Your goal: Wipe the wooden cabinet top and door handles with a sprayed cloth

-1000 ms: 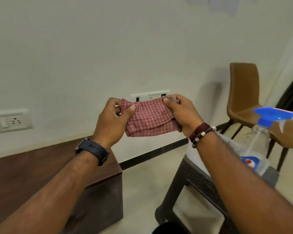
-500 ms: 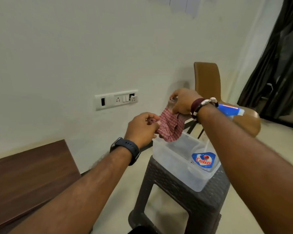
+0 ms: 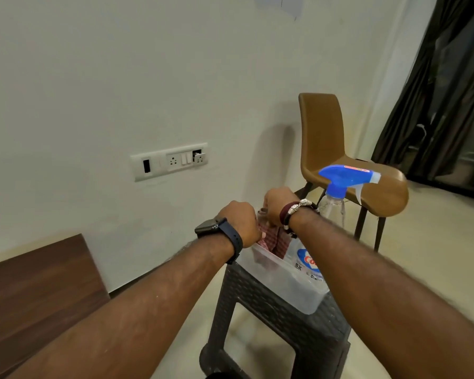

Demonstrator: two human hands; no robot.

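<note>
**Both hands on cloth over tub — prep stage, no wiping yet**

Head view (only view): Both hands grip the checked cloth [image 3: 271, 239]. Left hand [image 3: 240, 222] is curled, knuckles up, cloth edge showing just below its fingers. Right hand [image 3: 278, 205] is also curled, holding the upper part of the cloth; fingertips hidden behind the hand, so exact pinch can't be confirmed. Cloth hangs bunched betw. the two hands, lower part dipping into the clear plastic tub [image 3: 290, 285]. Whether it touches the tub floor: can't tell.

Spray bottle [image 3: 337, 192] stands upright in the same tub, just right of the right wrist, blue trigger head pointing right. Nobody holds it. Tub sits on a dark woven-pattern stool [image 3: 271, 310].

Wooden cabinet top [image 3: 39, 283] lies at lower left, well apart from the hands. Its door handles aren't in shot.

Other items: brown chair [image 3: 340, 160] behind the stool, wall switch plate [image 3: 170, 161], dark curtain [image 3: 449, 91] at right. Watch on left wrist, bracelets on right.

Assessment: step in hand looks like readying the cloth for spraying. Wetness of cloth not visible, so spraying is judged not done.

Next move, as judged: free one hand, prob. the right since the bottle is nearest, take the trigger, hold cloth clear of the tub w/ the other hand and aim the nozzle at it. Then carry it left to the cabinet.
</note>
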